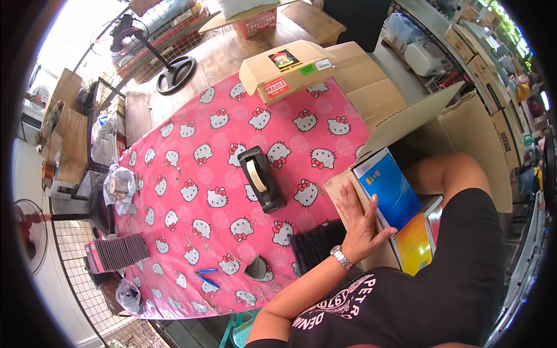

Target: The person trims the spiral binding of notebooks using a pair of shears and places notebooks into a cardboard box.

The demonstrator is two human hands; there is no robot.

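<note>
My left hand [360, 223] lies flat with fingers spread on the near edge of an open cardboard box [478, 133], thumb reaching toward the notebooks. Inside the box, a blue spiral notebook [390, 191] stands tilted, with a yellow-orange notebook [415, 243] beside it. My right forearm reaches down into the box behind the blue notebook; the right hand itself is hidden there. Just left of my left wrist, a stack of black ribbed items [313, 246] rests on the table, partly covered by my arm.
A pink patterned cloth covers the table [203, 168]. On it are a black tape dispenser [262, 180], blue-handled snips [207, 278], a dark ribbed stack [120, 253] and a small carton [290, 68]. Tape in plastic [119, 185] lies at the left edge. A fan [29, 238] stands beyond.
</note>
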